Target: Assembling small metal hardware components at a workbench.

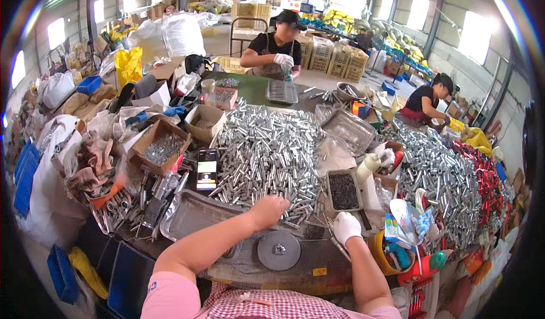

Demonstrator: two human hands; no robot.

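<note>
Nearest the camera, a grey round metal disc with a small fitting at its centre lies flat on the worktop, between the two forearms.

Left hand, bare: reaches forward from the lower left, fingers curled down into the near edge of the big heap of short shiny silver metal tubes. The grip looks closed over tubes at the pile's rim; exactly what it has hold of cannot be told.

Right hand, in a white glove: fist closed, just right of the disc. A thin metal rod-like tool runs out below the hand; the grip appears clenched on it, though the contact is partly hidden.

Just beyond the right hand stands a small rectangular grey tray of dark tiny parts. To the left of the left hand lies a shallow empty silver metal tray. A black phone with a lit screen lies beside the tube heap, and a brown cardboard box of small silver pieces sits further left.

Right of the worktop's middle, a second mass of silver tubes runs alongside red parts.

Far end: a person in a black top with white gloves sits at a ridged metal tray. Another person in black bends over at the far right.
</note>
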